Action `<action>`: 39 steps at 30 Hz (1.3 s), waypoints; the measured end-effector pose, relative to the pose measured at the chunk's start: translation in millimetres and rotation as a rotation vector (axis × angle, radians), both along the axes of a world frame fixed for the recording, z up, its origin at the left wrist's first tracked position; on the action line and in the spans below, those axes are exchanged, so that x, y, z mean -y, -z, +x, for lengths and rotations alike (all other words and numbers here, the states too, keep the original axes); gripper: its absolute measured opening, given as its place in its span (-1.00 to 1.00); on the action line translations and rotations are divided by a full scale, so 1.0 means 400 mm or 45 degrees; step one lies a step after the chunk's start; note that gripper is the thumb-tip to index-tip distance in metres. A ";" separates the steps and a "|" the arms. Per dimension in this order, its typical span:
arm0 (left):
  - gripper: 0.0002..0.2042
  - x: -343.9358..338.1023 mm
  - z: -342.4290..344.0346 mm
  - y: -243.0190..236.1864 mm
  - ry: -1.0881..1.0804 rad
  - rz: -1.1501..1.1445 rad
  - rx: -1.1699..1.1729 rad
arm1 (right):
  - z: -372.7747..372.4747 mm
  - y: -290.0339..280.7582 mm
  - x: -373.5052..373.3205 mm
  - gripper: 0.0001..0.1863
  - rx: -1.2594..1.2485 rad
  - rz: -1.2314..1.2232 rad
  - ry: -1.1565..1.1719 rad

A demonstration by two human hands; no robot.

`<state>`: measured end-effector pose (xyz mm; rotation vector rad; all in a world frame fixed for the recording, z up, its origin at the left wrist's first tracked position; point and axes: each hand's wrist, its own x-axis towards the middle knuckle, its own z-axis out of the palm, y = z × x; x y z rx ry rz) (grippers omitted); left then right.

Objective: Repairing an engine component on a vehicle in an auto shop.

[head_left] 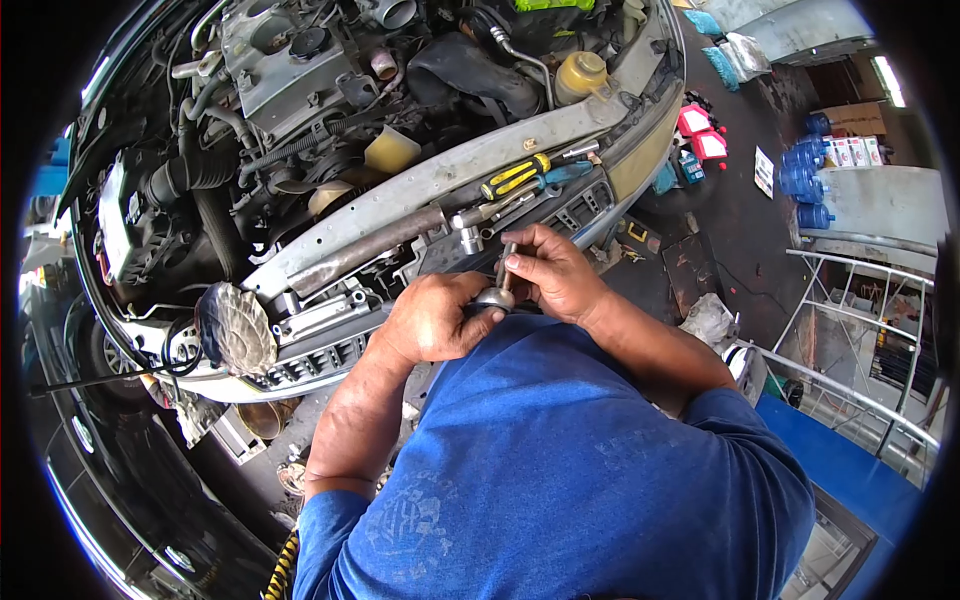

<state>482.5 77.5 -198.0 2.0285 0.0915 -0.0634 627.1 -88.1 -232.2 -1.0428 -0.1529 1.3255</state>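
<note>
Presently we are gripping a round metal part (494, 299) between the thumb and curled fingers of our left hand (432, 314), just beyond the blue shirt (580, 430), while our right hand (558, 277) is pinching a slim metal shaft (507, 263) right above it. Farther forward, a yellow-and-black screwdriver (516, 176) and a long metal pipe (370, 250) are lying beside the pale crossbar (560, 127).

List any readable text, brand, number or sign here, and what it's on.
Nothing reads clearly.
Held metal part: no visible lettering.
Blue shirt: faded pale crest, lettering too worn to read reliably.
White cartons at right: print too small.
White sheet nearby: marks too small.
</note>
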 end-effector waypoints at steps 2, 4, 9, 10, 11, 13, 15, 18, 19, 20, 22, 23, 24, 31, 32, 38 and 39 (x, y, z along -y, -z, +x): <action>-0.75 0.006 -0.010 -0.006 -0.006 0.014 0.006 | -0.002 0.000 -0.006 -0.72 0.097 -0.060 -0.028; -0.72 0.015 -0.017 -0.021 -0.117 -0.001 -0.084 | -0.004 0.008 -0.013 -0.71 0.196 -0.121 -0.054; -0.67 -0.004 -0.021 -0.008 -0.100 -0.162 -0.097 | -0.007 0.025 -0.022 -0.69 -0.074 -0.088 0.003; -0.67 -0.010 -0.023 -0.003 -0.103 -0.219 -0.137 | -0.006 0.024 -0.023 -0.66 -0.081 -0.144 -0.001; -0.67 -0.012 -0.025 0.003 -0.099 -0.217 -0.140 | -0.009 0.023 -0.022 -0.66 -0.084 -0.143 0.003; -0.68 -0.014 -0.023 0.013 -0.163 -0.300 -0.161 | -0.011 0.018 -0.023 -0.61 -0.027 -0.125 0.011; -0.71 -0.015 -0.021 0.002 -0.136 -0.200 -0.157 | -0.011 -0.007 -0.020 -0.51 -0.070 -0.092 -0.038; -0.78 0.002 -0.008 -0.033 -0.140 0.402 -0.213 | -0.014 -0.059 -0.026 -0.29 0.361 -0.028 -0.366; -0.78 0.006 -0.001 -0.034 -0.137 0.412 -0.204 | -0.016 -0.057 -0.028 -0.29 0.371 -0.021 -0.360; -0.77 0.007 0.005 -0.031 -0.126 0.467 -0.212 | -0.022 -0.046 -0.029 -0.25 0.639 0.025 -0.316; -0.75 0.004 0.023 -0.047 -0.131 0.548 -0.224 | -0.022 -0.036 -0.042 -0.16 0.918 0.044 -0.302; -0.77 0.000 0.029 -0.046 -0.109 0.590 -0.227 | -0.030 -0.039 -0.054 -0.11 0.797 0.060 -0.260; -0.78 -0.004 0.037 -0.053 -0.114 0.613 -0.271 | -0.025 -0.054 -0.061 -0.08 1.254 -0.097 -0.417; -0.77 -0.080 0.122 -0.124 -0.200 0.843 -0.402 | 0.073 -0.088 -0.225 -0.27 2.279 -0.254 -0.535; -0.72 -0.094 0.127 -0.141 -0.310 0.965 -0.211 | 0.101 -0.093 -0.255 -0.24 2.292 -0.235 -0.568; -0.60 -0.193 0.123 -0.229 -0.852 0.979 0.950 | 0.341 -0.021 -0.418 -0.36 1.556 0.079 -0.018; -0.61 -0.211 0.124 -0.209 -0.921 0.893 0.938 | 0.380 -0.002 -0.450 -0.41 1.434 0.114 0.034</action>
